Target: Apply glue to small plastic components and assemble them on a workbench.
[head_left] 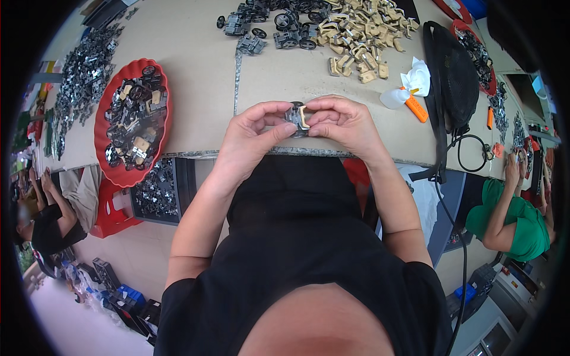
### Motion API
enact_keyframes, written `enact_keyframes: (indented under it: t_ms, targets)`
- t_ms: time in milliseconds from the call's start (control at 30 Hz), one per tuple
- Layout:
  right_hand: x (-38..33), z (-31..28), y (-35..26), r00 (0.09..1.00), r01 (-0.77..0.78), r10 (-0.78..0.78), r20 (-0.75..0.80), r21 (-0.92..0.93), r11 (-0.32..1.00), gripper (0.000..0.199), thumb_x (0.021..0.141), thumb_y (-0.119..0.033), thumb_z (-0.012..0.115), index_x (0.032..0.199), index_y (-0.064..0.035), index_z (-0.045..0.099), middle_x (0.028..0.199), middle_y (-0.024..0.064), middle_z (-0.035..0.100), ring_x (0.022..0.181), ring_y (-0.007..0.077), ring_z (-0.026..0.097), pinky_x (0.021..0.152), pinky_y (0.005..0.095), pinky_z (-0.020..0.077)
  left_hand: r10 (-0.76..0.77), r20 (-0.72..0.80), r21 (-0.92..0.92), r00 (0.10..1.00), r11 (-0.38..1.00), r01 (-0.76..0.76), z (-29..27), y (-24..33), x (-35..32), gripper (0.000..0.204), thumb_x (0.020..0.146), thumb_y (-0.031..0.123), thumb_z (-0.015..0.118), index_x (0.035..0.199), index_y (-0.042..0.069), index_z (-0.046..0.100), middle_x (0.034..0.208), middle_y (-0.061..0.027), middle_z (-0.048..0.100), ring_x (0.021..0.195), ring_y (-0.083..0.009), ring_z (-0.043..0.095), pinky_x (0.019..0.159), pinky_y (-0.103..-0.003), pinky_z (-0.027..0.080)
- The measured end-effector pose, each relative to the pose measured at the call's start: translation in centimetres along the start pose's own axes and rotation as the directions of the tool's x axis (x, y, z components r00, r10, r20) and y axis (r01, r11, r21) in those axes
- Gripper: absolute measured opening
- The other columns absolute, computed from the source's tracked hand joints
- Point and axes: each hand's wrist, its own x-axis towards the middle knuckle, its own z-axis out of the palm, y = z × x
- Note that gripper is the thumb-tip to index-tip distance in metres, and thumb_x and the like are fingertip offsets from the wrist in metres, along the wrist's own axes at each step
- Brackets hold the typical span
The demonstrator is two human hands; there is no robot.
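Note:
Near the table's front edge, my left hand (258, 127) pinches a small grey toy car chassis (291, 117) with black wheels. From the other side, the fingers of my right hand (345, 123) are closed on a tan plastic piece (304, 117), which lies against the chassis. The fingertips partly cover both parts, so I cannot tell whether they are joined. Beyond my hands is a group of grey chassis with black wheels (287, 40). A heap of loose tan pieces (369, 32) adjoins it on the right.
On the left stands a red scalloped tray (168, 118) of car parts, beside a spread of small grey parts (83, 74). To the right lie an orange-handled tool (416, 109), white tissue (417, 77) and a black bag (454, 77). People work at both sides.

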Motion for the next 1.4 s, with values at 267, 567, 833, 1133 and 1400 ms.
enact_keyframes:
  t_ms: [267,567,833,1133,1400]
  targets:
    - [0.1,-0.2,-0.3,0.999,-0.029,0.029,-0.019,0.008,1.0,0.035,0.072,0.012,0.063,0.106,0.0076,0.056,0.102,0.0106,0.057,0.087,0.0147,0.062,0.078,0.0259,0.0531,0.021,-0.013,0.0,1.0,1.0,-0.021,0.3,0.0,0.0,0.03,0.078,0.002,0.066,0.107,0.001,0.058,0.085,-0.0039,0.061,0.08,-0.0071,0.056,0.071,-0.02,0.046]
    - [0.3,-0.2,0.0,1.0,0.021,-0.021,0.013,-0.041,0.999,0.035,0.073,0.008,0.065,0.107,0.0048,0.058,0.1,0.0097,0.06,0.087,0.0138,0.062,0.078,0.024,0.0516,0.038,-0.021,0.016,0.999,0.999,-0.038,0.2,-0.4,-0.1,0.031,0.077,-0.003,0.065,0.107,-0.001,0.057,0.088,-0.0053,0.061,0.083,-0.0093,0.057,0.075,-0.022,0.048]
    - [0.3,-0.3,-0.2,0.999,0.033,-0.033,0.033,-0.019,0.999,0.035,0.073,0.012,0.062,0.107,0.0059,0.058,0.111,0.012,0.054,0.089,0.0157,0.061,0.081,0.0253,0.0511,0.054,-0.023,0.018,0.998,0.998,-0.053,0.2,-0.8,0.1,0.031,0.075,-0.003,0.067,0.105,0.001,0.059,0.091,-0.0048,0.06,0.085,-0.0087,0.056,0.072,-0.021,0.05]
    - [0.4,-0.4,0.2,0.994,0.102,-0.1,0.053,-0.037,0.994,0.032,0.074,0.012,0.061,0.106,0.0053,0.059,0.11,0.0117,0.055,0.089,0.0159,0.061,0.082,0.0257,0.0509,0.1,-0.049,0.057,0.994,0.994,-0.097,0.4,-1.2,-0.1,0.03,0.073,-0.007,0.066,0.101,0.001,0.062,0.099,-0.0056,0.055,0.089,-0.0121,0.056,0.079,-0.024,0.05]
    - [0.3,-0.3,0.4,0.994,0.105,-0.104,0.027,-0.031,0.994,0.032,0.074,0.011,0.062,0.105,0.0051,0.06,0.108,0.0117,0.056,0.089,0.0159,0.061,0.083,0.0259,0.0507,0.173,-0.052,0.107,0.984,0.98,-0.166,0.7,-1.3,-0.2,0.031,0.074,-0.009,0.065,0.102,0.002,0.062,0.103,-0.0062,0.054,0.09,-0.0136,0.056,0.081,-0.025,0.049]
